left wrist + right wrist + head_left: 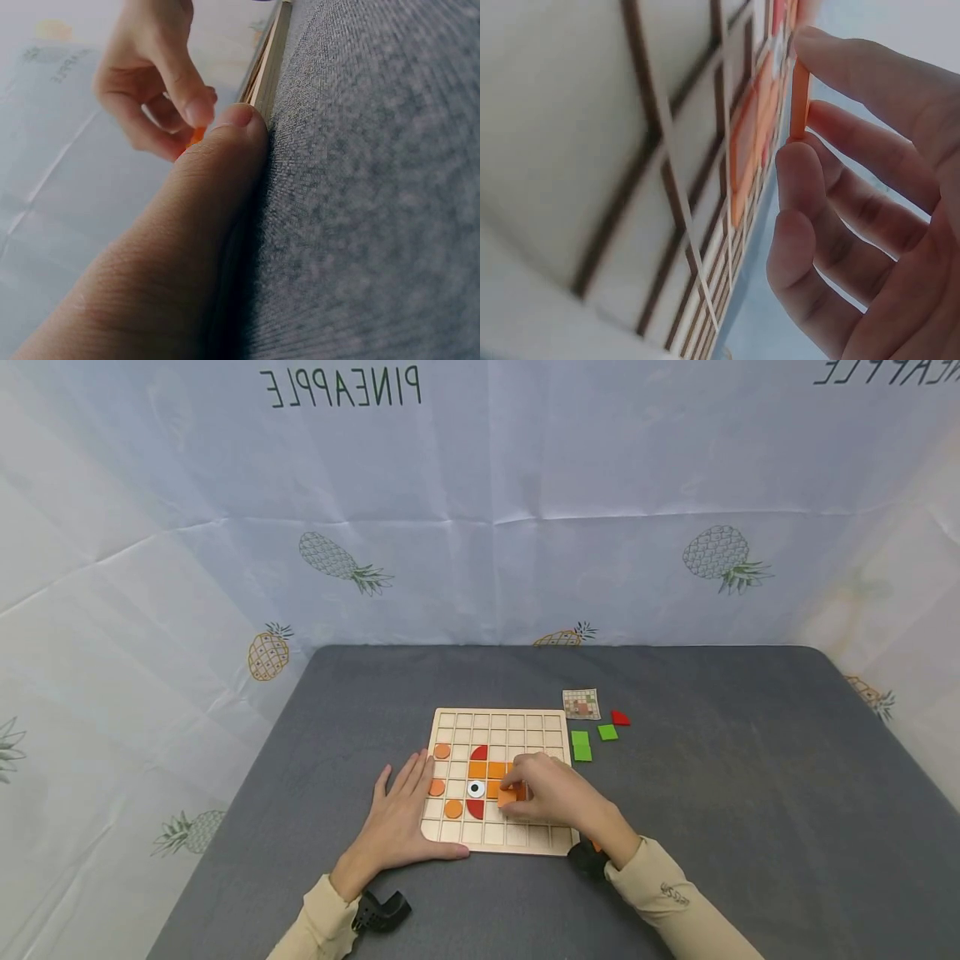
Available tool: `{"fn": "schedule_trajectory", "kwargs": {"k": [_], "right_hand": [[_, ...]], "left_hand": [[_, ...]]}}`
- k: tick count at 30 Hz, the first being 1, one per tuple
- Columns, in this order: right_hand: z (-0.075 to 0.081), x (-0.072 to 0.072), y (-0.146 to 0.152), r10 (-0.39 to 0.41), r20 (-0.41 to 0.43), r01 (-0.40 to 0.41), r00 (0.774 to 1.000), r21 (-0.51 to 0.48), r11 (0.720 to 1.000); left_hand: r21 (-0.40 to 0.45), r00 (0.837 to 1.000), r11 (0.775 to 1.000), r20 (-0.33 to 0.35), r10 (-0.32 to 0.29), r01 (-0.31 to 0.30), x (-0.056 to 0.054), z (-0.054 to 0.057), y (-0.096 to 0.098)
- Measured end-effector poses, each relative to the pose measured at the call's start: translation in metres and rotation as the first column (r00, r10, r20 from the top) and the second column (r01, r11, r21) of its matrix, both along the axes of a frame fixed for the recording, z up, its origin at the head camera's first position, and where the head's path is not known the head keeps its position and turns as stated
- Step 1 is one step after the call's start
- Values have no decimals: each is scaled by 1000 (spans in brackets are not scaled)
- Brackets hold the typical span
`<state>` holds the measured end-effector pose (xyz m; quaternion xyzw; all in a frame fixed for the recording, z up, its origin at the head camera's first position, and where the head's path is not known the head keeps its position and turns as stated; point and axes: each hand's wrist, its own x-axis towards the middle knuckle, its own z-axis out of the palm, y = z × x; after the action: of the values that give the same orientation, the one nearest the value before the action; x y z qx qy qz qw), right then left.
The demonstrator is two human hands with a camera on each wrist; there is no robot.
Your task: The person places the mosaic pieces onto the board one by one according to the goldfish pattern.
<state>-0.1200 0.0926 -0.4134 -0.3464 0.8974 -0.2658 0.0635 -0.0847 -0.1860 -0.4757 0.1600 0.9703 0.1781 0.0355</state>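
A wooden grid board [453, 835] lies on the table, with orange squares [477, 769], orange discs [453, 809], red quarter-circle pieces [475, 809] and a black-and-white eye disc [476, 788] in its cells. My left hand [401, 822] rests along the board's left side, fingers straight, thumb by the front edge. Just over the board, my right hand [551, 789] pinches an orange square tile [800, 101] between thumb and fingers. In the right wrist view that tile stands edge-on, apart from the grid. The right hand hides part of the orange squares.
Right of the board lie green squares [581, 746], another green square [607, 732] and a red quarter-circle [620, 717]. A small pattern card [581, 704] sits by the far right corner. Something orange [597, 846] shows partly beneath the right wrist.
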Motion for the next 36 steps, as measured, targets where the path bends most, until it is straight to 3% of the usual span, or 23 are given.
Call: {"fn": "schedule_trajectory", "kwargs": {"k": [14,36], "right_hand": [[-10,1,-13,28,20,-28,999,-4,1000],[-9,4,-18,14,17,-14,1000,28,999]], "left_hand": [[2,1000,1000,-7,-8,8,0,-1,-1],[7,1000,1000,-16,-9,9,0,0,-1]]}}
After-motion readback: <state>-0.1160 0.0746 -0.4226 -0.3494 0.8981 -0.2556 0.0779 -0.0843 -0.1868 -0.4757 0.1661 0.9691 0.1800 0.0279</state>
